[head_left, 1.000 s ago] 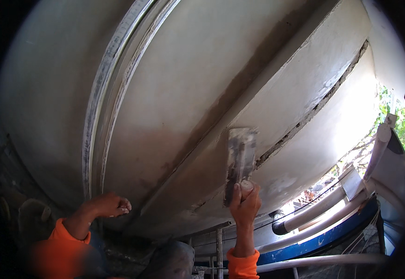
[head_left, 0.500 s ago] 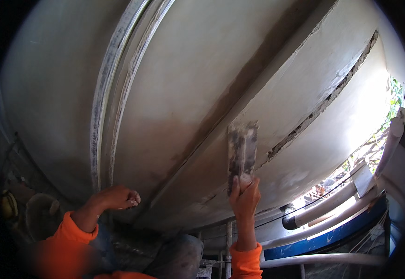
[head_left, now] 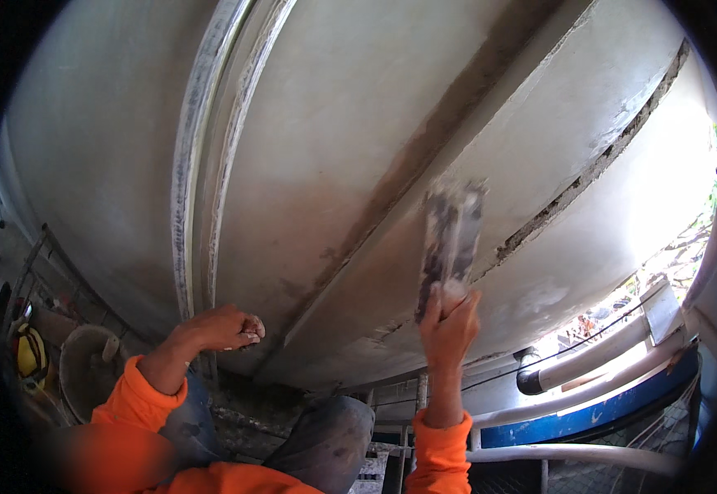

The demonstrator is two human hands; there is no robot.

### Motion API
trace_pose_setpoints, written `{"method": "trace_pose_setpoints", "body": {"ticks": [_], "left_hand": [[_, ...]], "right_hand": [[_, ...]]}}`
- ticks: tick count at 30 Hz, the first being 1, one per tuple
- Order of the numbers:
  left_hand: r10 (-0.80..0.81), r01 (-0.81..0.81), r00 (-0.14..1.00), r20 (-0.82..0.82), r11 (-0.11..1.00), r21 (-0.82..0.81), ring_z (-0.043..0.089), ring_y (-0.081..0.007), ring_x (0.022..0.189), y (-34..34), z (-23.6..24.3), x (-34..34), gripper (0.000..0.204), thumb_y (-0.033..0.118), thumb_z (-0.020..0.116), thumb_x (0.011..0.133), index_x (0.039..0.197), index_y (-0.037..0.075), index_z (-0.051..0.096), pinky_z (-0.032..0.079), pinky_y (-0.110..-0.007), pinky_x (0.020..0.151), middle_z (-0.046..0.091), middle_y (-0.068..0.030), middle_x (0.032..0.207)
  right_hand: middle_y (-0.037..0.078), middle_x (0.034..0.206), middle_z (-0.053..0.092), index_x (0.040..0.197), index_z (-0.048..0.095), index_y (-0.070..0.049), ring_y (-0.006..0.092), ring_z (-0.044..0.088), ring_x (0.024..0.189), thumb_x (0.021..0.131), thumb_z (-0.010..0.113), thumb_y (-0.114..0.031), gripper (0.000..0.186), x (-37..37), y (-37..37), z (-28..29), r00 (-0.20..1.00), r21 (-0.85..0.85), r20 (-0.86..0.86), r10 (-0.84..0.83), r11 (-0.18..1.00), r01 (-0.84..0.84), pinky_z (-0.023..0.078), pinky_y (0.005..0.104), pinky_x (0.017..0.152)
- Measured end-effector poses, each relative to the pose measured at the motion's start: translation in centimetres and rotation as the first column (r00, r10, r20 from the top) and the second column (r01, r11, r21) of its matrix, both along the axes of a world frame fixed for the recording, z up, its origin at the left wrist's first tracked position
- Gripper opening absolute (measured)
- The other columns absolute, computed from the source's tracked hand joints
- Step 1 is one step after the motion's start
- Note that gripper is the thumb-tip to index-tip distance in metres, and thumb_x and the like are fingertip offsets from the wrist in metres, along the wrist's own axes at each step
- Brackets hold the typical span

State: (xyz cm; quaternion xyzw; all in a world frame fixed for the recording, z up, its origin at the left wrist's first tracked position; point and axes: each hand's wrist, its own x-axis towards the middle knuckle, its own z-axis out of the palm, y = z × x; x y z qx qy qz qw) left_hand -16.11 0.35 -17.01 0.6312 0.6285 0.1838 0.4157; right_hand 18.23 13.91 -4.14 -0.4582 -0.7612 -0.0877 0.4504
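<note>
My right hand [head_left: 451, 325] grips the handle of a flat, mortar-smeared plastering trowel [head_left: 449, 239], raised in front of a pale, curved plaster surface [head_left: 317, 156]. Its blade points up and overlaps the area between a dark damp band [head_left: 424, 156] and a rough open groove [head_left: 597, 169]; I cannot tell whether it touches the plaster. Lower left, my left hand [head_left: 228, 328] is closed, its fingers curled and spotted with grey. Whatever those fingers hold, if anything, is hidden. Beside that hand, the lower end of a long pale strip [head_left: 184, 181] runs down the surface.
A bucket [head_left: 87, 375] stands at the lower left, by a yellow-and-black object [head_left: 29, 350]. On the right are pale pipes [head_left: 593, 356], a blue curved beam [head_left: 581, 418] and a metal rail [head_left: 572, 454]. A thin dark cable [head_left: 556, 344] crosses above the pipes.
The trowel and my right hand have risen and shifted slightly right. My left hand stays closed near the pale strip. The whole view has shifted a little, showing more of the bucket.
</note>
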Motion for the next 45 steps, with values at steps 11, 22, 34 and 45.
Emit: {"method": "trace_pose_setpoints", "body": {"ticks": [11,22,34,45], "left_hand": [[0.008,-0.008,0.997,-0.076,1.0,0.005,0.071,-0.028,0.091,-0.4,0.3,0.1,0.027,0.025,0.07,0.099,0.121,0.01,0.074,0.054,-0.041,0.086,0.076,-0.0097,0.1],[0.024,-0.023,0.997,-0.075,1.0,0.013,0.071,-0.0249,0.088,0.0,-0.9,-0.1,0.028,0.026,0.071,0.098,0.121,0.011,0.075,0.054,-0.038,0.085,0.076,-0.0078,0.1],[0.03,-0.03,1.0,-0.007,1.0,-0.006,0.069,-0.0204,0.076,0.2,-0.8,0.1,0.024,0.023,0.068,0.097,0.116,0.011,0.076,0.053,-0.038,0.075,0.072,-0.0046,0.085],[0.028,-0.029,0.999,-0.043,1.0,-0.01,0.069,-0.0193,0.074,0.2,-0.4,-0.4,0.023,0.023,0.069,0.097,0.114,0.01,0.076,0.053,-0.038,0.075,0.073,-0.0045,0.085]], "right_hand": [[0.026,0.091,0.068,0.112,0.057,0.003,0.0468,0.07,0.081,0.097,0.076,-0.024,0.036,0.6,-2.4,-3.1,0.999,0.023,-0.04,0.021,1.0,-0.02,0.055,0.0476,0.071],[0.03,0.09,0.068,0.116,0.056,0.004,0.0529,0.068,0.084,0.097,0.076,-0.027,0.042,0.1,-0.6,-4.1,0.999,-0.062,-0.027,-0.017,0.998,0.016,0.053,0.0515,0.073],[0.027,0.089,0.069,0.112,0.056,0.003,0.048,0.07,0.081,0.098,0.075,-0.027,0.038,-1.8,0.5,3.2,0.988,0.148,-0.141,0.055,0.988,-0.034,0.054,0.0476,0.07],[0.028,0.09,0.068,0.114,0.057,0.003,0.0499,0.07,0.086,0.098,0.075,-0.026,0.038,-0.1,-2.6,-2.6,1.0,0.034,-0.019,-0.022,0.999,0.022,0.055,0.05,0.071]]}}
